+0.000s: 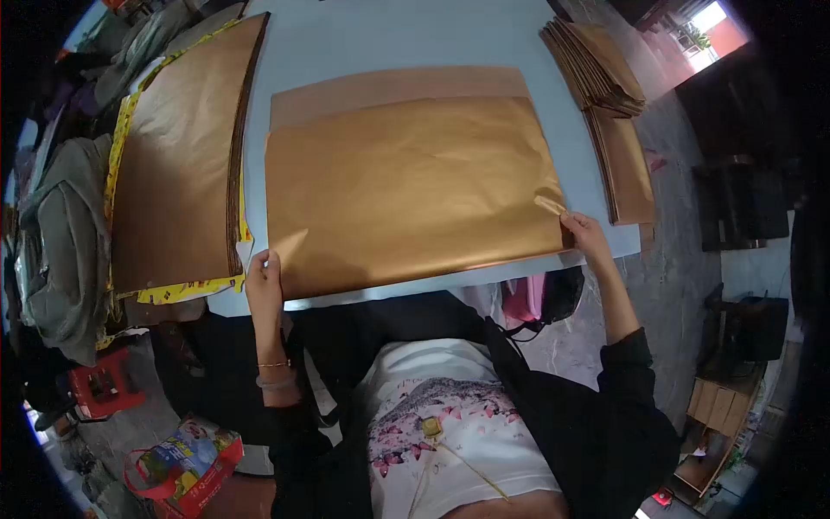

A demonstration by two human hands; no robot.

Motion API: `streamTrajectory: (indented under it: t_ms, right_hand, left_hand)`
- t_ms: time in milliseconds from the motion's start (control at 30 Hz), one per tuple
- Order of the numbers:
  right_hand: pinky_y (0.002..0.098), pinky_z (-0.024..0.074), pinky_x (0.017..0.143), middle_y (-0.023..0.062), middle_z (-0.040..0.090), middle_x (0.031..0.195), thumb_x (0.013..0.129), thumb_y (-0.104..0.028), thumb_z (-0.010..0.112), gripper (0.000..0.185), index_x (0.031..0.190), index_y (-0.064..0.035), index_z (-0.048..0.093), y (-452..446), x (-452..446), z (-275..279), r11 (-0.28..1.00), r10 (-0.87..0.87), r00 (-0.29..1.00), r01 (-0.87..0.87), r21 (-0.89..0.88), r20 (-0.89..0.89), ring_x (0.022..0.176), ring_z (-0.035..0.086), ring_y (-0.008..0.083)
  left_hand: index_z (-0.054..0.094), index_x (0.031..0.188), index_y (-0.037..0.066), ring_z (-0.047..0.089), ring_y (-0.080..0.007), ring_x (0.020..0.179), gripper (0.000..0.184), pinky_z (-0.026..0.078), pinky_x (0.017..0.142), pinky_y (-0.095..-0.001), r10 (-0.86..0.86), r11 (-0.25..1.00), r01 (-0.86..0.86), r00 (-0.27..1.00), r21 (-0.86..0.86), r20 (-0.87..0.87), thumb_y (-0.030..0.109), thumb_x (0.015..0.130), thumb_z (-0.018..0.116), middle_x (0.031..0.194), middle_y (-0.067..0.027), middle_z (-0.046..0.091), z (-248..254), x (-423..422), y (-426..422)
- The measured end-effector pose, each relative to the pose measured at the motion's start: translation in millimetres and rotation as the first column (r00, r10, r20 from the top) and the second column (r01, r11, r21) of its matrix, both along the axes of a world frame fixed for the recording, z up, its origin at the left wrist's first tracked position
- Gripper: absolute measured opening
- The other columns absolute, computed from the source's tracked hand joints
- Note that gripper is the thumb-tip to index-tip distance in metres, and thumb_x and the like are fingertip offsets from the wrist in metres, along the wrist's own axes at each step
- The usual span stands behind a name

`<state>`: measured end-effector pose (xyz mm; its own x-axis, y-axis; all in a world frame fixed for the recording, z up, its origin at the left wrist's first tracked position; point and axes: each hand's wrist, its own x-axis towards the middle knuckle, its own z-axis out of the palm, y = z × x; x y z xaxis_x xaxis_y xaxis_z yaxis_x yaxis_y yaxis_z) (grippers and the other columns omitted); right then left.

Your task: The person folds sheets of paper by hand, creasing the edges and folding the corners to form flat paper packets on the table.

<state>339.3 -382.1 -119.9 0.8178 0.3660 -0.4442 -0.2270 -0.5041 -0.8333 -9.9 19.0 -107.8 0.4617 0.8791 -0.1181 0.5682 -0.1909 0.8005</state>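
Note:
A wide gold-brown paper sheet (406,190) lies across the middle of the pale table, folded, with a duller strip of paper (398,86) showing beyond its far edge. My left hand (264,281) pinches its near left corner, thumb on top. At the near right corner, my right hand (584,233) grips the paper between thumb and fingers, and the sheet is creased there. Both hands are at the table's near edge.
On the left, a tall stack of brown paper (181,156) rests on yellow patterned wrapping (186,291). Folded brown papers (596,69) are piled at the right edge of the table (406,35). Grey cloth (73,242) hangs at far left; a red bag (186,467) stands below.

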Motion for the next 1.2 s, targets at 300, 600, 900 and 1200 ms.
streamTrajectory:
  t_ms: [300,600,900,1200]
  right_hand:
    - [0.0226,0.0339,0.049,-0.0051,0.048,0.063,0.089,-0.026,0.054,0.028,0.073,-0.0037,0.056,10,-3,11,0.993,0.088,0.995,-0.084,-0.078,0.048,0.055,0.042,0.0048]
    - [0.0224,0.0337,0.050,-0.0047,0.045,0.061,0.090,-0.028,0.053,0.030,0.072,-0.0037,0.052,8,-3,8,0.987,0.127,0.980,-0.109,-0.120,0.153,0.056,0.041,0.0046]
    - [0.0246,0.0409,0.059,0.0019,0.057,0.069,0.090,-0.031,0.053,0.035,0.092,0.0028,0.060,9,-7,3,0.985,0.171,0.932,-0.152,-0.085,0.320,0.064,0.049,0.0097]
    - [0.0277,0.0426,0.065,0.0094,0.059,0.076,0.091,-0.038,0.050,0.043,0.092,0.0045,0.057,14,-10,2,0.967,0.187,0.913,-0.106,-0.233,0.364,0.070,0.053,0.0143]
  left_hand:
    - [0.058,0.098,-0.004,0.051,-0.0082,0.074,0.032,0.042,0.066,-0.0224,-0.087,0.985,0.108,0.984,-0.135,0.153,0.026,0.092,0.051,0.078,-0.0042,0.058,4,-13,3]
    - [0.055,0.099,-0.003,0.053,-0.0118,0.069,0.025,0.043,0.065,-0.0263,-0.030,0.995,0.020,0.995,0.099,0.092,0.021,0.090,0.054,0.072,-0.0092,0.058,2,5,1]
    - [0.057,0.102,-0.002,0.060,-0.0195,0.070,0.030,0.045,0.064,-0.0299,0.037,0.995,-0.025,0.992,0.095,-0.124,0.024,0.088,0.055,0.077,-0.0133,0.063,1,6,-3]
    - [0.056,0.106,0.003,0.062,-0.0245,0.074,0.027,0.047,0.067,-0.0318,0.073,0.978,-0.060,0.996,0.200,-0.058,0.025,0.089,0.054,0.082,-0.0146,0.064,-11,4,0]
